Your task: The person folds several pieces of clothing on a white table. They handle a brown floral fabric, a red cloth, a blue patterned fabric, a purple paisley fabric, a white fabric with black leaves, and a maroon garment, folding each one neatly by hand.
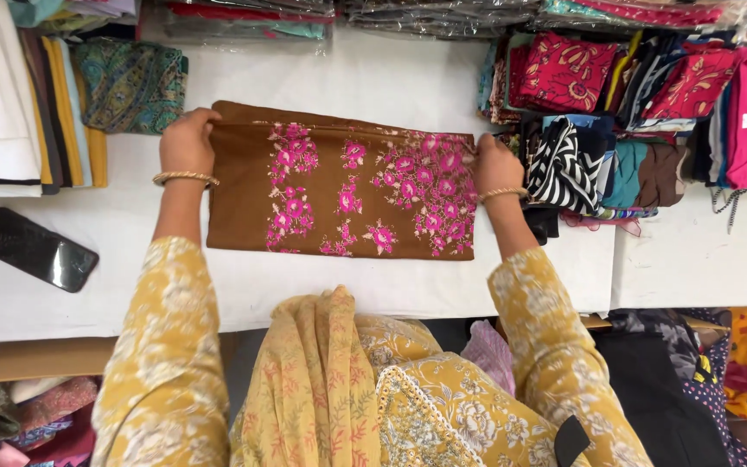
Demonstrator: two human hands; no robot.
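Yellow floral sleeves reach over the white table (131,259); left hand (187,143) and right hand (496,164) pinch the ends of the brown pink-embroidered cloth (339,186), lying flat, already folded into a band, top edge not yet released.

A folded brown garment (322,186) with pink floral embroidery lies flat on the white table, its far edge lifted.
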